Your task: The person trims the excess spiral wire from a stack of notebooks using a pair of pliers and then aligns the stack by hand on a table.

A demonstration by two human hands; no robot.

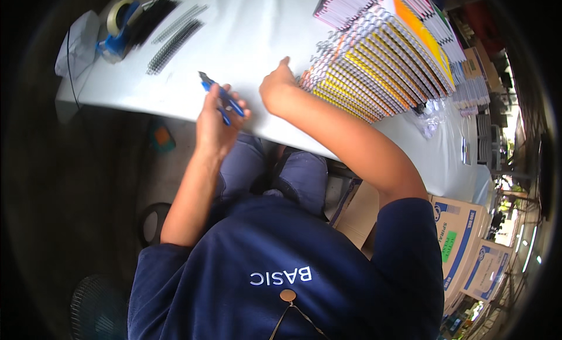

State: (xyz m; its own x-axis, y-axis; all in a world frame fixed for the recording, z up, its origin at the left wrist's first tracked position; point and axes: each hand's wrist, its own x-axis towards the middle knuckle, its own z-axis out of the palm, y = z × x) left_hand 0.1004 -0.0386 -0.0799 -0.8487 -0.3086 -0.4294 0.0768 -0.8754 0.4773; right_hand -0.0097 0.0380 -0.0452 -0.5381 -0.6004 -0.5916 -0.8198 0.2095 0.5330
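Observation:
My left hand [215, 124] is shut on a pair of blue-handled pliers [221, 96], held over the near edge of the white table [246, 41], jaws pointing up and left. My right hand [277, 88] rests on the table beside them, its fingers touching the near end of a long fanned row of spiral-bound notebooks [380, 65] with yellow, orange and white covers and wire coils. The right hand holds nothing that I can see.
At the table's far left lie a blue tape dispenser [119, 31], black binding combs [174, 45] and a white cloth [79, 41]. More notebook stacks [468, 88] run along the right. Cardboard boxes [462, 246] stand at the lower right. A fan [96, 308] sits on the floor at lower left.

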